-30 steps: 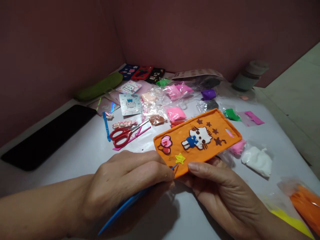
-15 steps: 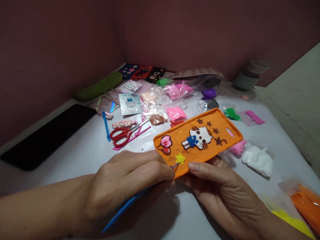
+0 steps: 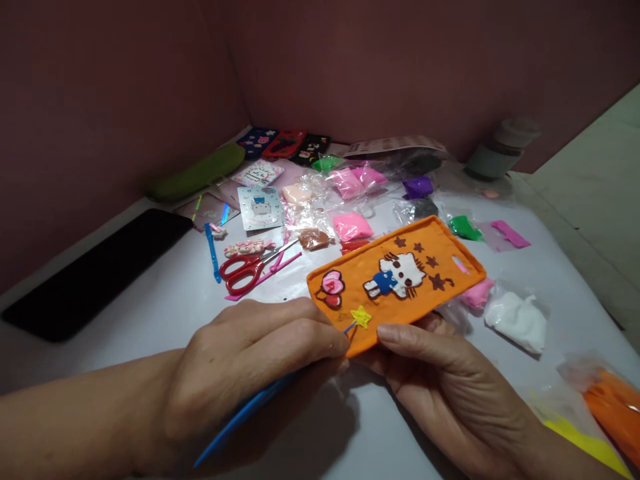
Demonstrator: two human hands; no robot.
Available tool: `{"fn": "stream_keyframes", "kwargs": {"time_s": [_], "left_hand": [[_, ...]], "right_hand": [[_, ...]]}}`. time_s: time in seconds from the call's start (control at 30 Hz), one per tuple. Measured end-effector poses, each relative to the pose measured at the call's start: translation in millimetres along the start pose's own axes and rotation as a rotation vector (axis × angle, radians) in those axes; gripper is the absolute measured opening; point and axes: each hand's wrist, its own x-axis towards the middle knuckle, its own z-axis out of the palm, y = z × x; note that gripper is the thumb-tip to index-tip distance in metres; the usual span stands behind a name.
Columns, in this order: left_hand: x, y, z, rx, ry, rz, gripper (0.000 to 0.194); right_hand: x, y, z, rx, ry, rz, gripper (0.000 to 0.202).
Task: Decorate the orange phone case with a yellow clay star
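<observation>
My left hand [image 3: 260, 360] is closed round a blue modelling tool [image 3: 240, 419], whose thin tip touches a yellow clay star [image 3: 361, 317]. That star lies on an orange clay-covered card holder [image 3: 345, 337] with a slot near its far right end. My right hand [image 3: 440, 373] grips the holder's near edge, thumb on top and fingers underneath. A white cat figure [image 3: 407, 272] in blue, several brown stars [image 3: 431, 262] and a pink-and-red heart shape [image 3: 332, 283] decorate its face. The left fingers hide the holder's near left corner.
Red-handled scissors [image 3: 245, 272], a pink tool [image 3: 235, 293] and a blue tool [image 3: 213, 253] lie left of the holder. A black slab [image 3: 100, 273] is farther left. Behind are bagged clay pieces [image 3: 353, 227] and a jar [image 3: 500, 153]. White clay [image 3: 516, 321] and orange clay [image 3: 615, 403] lie right.
The blue tool's handle end has swung slightly left and down with my left hand, its tip still at the yellow star. My right hand and the holder look unmoved.
</observation>
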Motion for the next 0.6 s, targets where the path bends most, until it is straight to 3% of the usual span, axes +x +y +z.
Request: {"fn": "stream_keyframes", "kwargs": {"time_s": [0.4, 0.6], "left_hand": [[-2.4, -1.4, 1.1, 0.014, -0.016, -0.009, 0.02], [1.4, 2.0, 0.2, -0.019, 0.032, -0.015, 0.011]], "right_hand": [[0.7, -0.3, 0.5, 0.02, -0.042, -0.006, 0.058], [-2.0, 0.7, 0.5, 0.005, -0.024, 0.003, 0.059]]}}
